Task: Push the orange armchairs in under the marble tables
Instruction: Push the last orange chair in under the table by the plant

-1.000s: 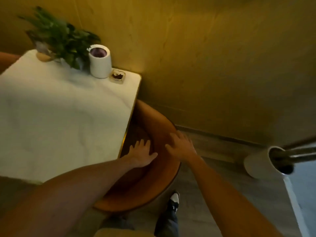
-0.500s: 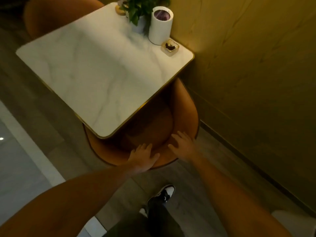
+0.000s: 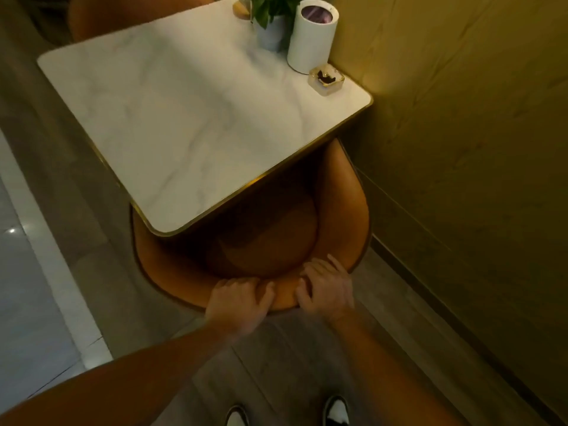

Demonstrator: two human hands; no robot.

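An orange armchair stands partly under a white marble table with a gold edge; its seat front is hidden beneath the tabletop. My left hand lies over the top rim of the chair's curved backrest, fingers curled on it. Close beside it, my right hand grips the same rim. A second orange armchair shows at the table's far side, mostly cut off by the frame.
A potted plant, a white cylinder and a small glass ashtray stand at the table's far right corner. A yellow wall runs close along the right. My shoes are on the grey floor.
The view has swung so the whole tabletop shows. The armchair sits further under the table, and both hands have stayed on its backrest rim, now curled over it.
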